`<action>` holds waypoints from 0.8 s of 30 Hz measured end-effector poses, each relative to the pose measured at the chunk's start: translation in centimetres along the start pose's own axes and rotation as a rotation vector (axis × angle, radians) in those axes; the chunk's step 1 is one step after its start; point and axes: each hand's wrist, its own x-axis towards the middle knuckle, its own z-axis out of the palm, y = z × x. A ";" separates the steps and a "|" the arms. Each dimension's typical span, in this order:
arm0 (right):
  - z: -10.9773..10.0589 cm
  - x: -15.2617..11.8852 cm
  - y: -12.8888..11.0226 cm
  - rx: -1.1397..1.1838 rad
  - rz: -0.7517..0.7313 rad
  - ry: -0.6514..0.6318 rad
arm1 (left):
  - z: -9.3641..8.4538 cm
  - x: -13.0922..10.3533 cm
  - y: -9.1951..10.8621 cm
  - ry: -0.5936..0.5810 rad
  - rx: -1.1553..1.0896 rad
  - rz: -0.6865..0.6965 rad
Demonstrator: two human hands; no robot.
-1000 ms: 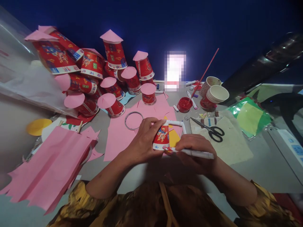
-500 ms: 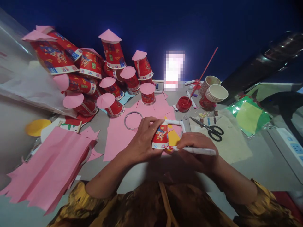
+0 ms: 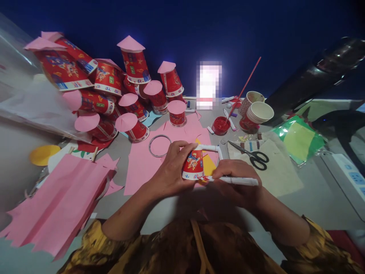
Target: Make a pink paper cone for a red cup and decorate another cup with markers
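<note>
My left hand is wrapped round a red paper cup with a printed figure, turned so its white rim band faces down toward me. In my right hand is a white marker pen, its red-smudged tip touching the white band of the cup. Beyond the cup lie another white marker and a piece of yellow paper. Pink paper sheets spread under and beside my left hand, with a grey ring on them.
Many red cups with pink paper cones are stacked at the back left. A dish of red paint with a brush stands near paper cups. Black scissors lie on a cloth at the right. Folded pink paper lies at the left.
The cup has turned slightly in my left hand, with the marker tip still on its white band. The whole view has shifted a little.
</note>
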 end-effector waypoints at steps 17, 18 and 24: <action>0.1 0.0 0.0 -0.004 -0.011 0.011 | 0.0 0.0 0.3 0.011 -0.006 0.006; 0.0 0.0 0.0 -0.005 -0.003 0.006 | 0.0 0.0 0.3 0.012 -0.004 0.007; -0.4 0.1 -0.3 -0.040 0.031 0.038 | -0.1 0.1 0.4 -0.004 0.018 0.010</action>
